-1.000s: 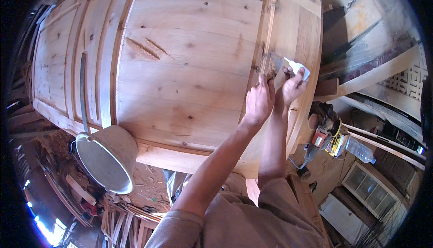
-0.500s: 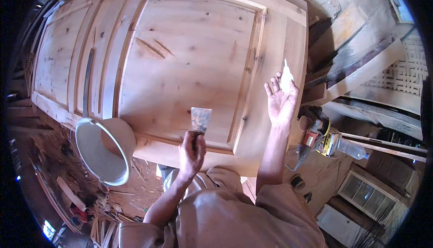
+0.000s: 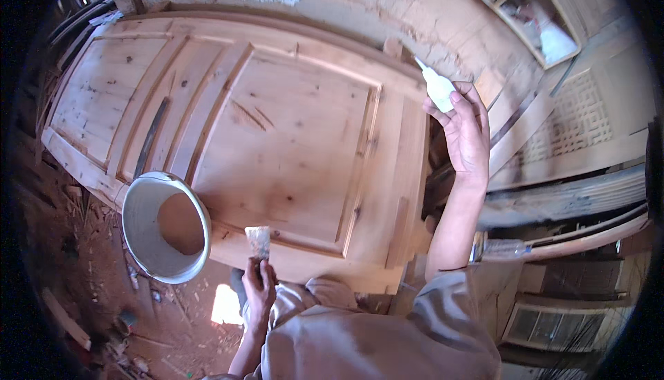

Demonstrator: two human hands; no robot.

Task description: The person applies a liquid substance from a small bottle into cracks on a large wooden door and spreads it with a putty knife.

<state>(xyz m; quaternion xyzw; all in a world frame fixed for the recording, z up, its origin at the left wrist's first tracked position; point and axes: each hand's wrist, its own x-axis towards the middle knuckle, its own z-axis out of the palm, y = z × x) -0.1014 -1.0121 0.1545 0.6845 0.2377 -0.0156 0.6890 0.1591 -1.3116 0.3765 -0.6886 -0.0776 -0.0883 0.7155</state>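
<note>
A paneled wooden door (image 3: 290, 138) lies flat before me, its pale face marked with dark knots and filler smears. My left hand (image 3: 259, 284) is closed around the handle of a putty knife (image 3: 258, 242), whose stained blade points up over the door's near edge. Raised at the right, my right hand (image 3: 467, 127) grips a small white squeeze bottle (image 3: 438, 89) with a thin nozzle, tilted up and to the left. On the door's near side, left of the putty knife, a white bucket (image 3: 131, 207) tips toward me with brown powder (image 3: 181, 224) inside.
A dark flat bar (image 3: 151, 138) rests on the door behind the bucket. To the right are a clear plastic bottle (image 3: 505, 248), a lattice panel (image 3: 570, 121) and stacked boards (image 3: 574, 197). Wood scraps litter the floor (image 3: 166, 318). An open wall cabinet (image 3: 543, 24) stands at far right.
My right hand has risen, and its fingers now wrap the squeeze bottle, which lay against an open palm. The left hand with the putty knife has moved down and left. The view has shifted.
</note>
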